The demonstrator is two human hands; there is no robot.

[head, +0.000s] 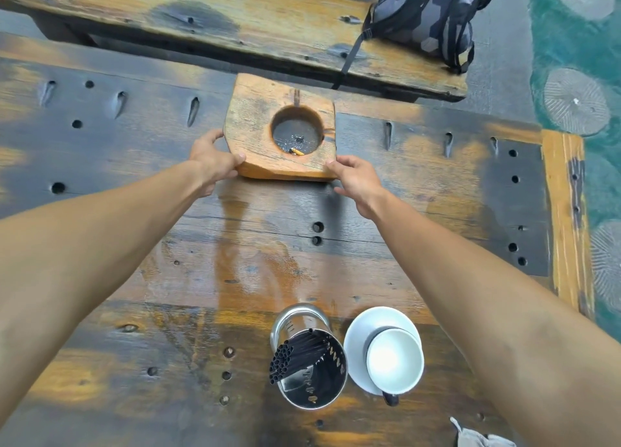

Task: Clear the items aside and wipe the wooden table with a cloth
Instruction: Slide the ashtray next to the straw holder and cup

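Note:
A thick wooden ashtray block (250, 124) with a round hollow holding ash and a cigarette butt sits near the far edge of the worn wooden table (235, 252). My left hand (213, 159) grips its near left corner, thumb on top. Its near right corner is touched by my right hand (356, 179), whose fingers are curled against the block's edge. A steel canister (307, 356) of black straws and a white cup (395, 359) on a white saucer (364, 327) stand near me. A grey cloth (477, 438) peeks in at the bottom right edge.
Beyond the table runs a wooden bench (208, 16) with a grey patterned backpack (426, 16) on its right end. The table's right edge (564, 218) borders a teal floor with round grey slabs. Holes and notches dot the tabletop.

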